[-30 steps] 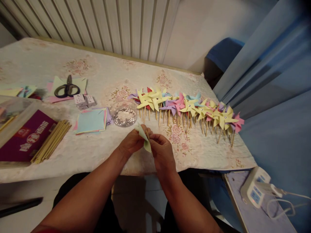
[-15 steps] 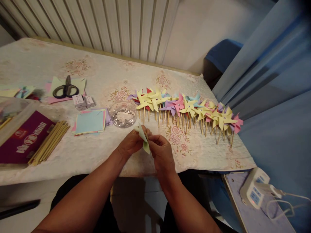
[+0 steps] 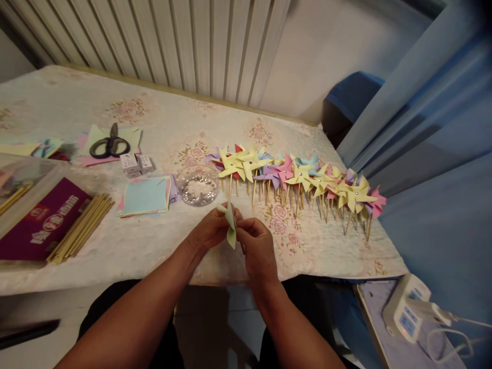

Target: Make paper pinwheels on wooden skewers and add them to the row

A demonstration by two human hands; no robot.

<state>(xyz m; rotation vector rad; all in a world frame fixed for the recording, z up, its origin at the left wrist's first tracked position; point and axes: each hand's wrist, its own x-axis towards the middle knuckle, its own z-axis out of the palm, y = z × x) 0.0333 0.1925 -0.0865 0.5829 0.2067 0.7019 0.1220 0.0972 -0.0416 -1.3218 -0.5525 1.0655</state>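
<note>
My left hand (image 3: 213,225) is closed on a pale green paper pinwheel (image 3: 231,231), held nearly edge-on above the front of the table. My right hand (image 3: 258,246) meets it from the right, its thumb and forefinger pinched together against the pinwheel's side. Whatever those right fingertips grip is too small and hidden to make out. Just beyond the hands lies a round clear dish (image 3: 198,185) with small shiny metal pieces in it. A long row of finished paper pinwheels (image 3: 302,175) on wooden sticks stretches to the right.
Stacked colored paper squares (image 3: 146,196) lie left of the dish, near two small boxes (image 3: 130,165) and black-handled scissors (image 3: 110,146) on more paper. A bundle of wooden sticks (image 3: 82,225) leans by a plastic bin (image 3: 38,166). A power strip (image 3: 407,307) sits at lower right.
The pinwheel has turned slightly in my hands and is a little more upright. My right fingers stay pinched at its side. The whole view has shifted slightly.
</note>
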